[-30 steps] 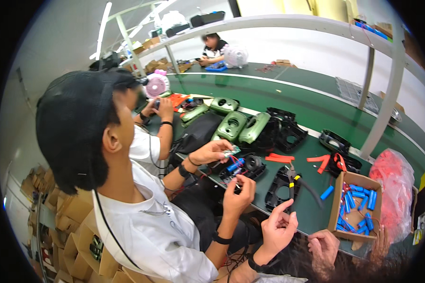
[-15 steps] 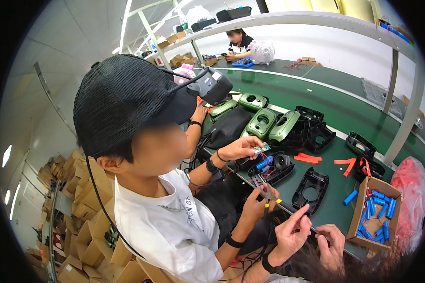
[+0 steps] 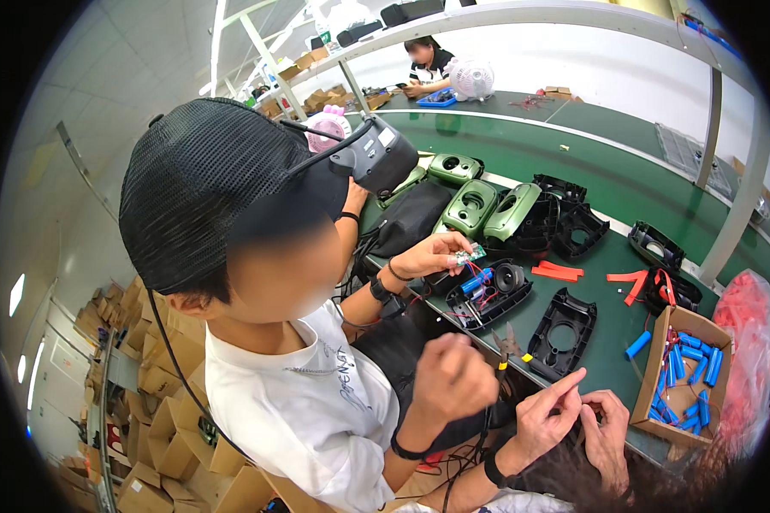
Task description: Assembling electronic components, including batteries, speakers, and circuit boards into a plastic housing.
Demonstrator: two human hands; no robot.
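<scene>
A black plastic shell half with a round opening [image 3: 561,361] lies on a green desk [image 3: 603,286] just ahead of a worker's bare hands. The left hand [image 3: 546,421], above a black wristband, has its index finger extended; the right hand [image 3: 606,432] curls close beside it, and whether either grip is closed on something small cannot be told. Metal pliers with yellow-banded dark handles [image 3: 508,345] rest at the desk's edge, just beside the shell. Beyond, a co-worker in a white shirt and black mesh cap [image 3: 222,188] holds a small green circuit board [image 3: 474,254] near a second black shell with a round speaker [image 3: 489,301] and blue cells; the co-worker's other hand [image 3: 456,378] is a blur. At right, an open brown cardboard box [image 3: 669,433] holds blue cylindrical cells [image 3: 699,370], one more lying outside. Olive-green plastic housings [image 3: 470,224] and flat orange strips [image 3: 558,271] sit farther back.
</scene>
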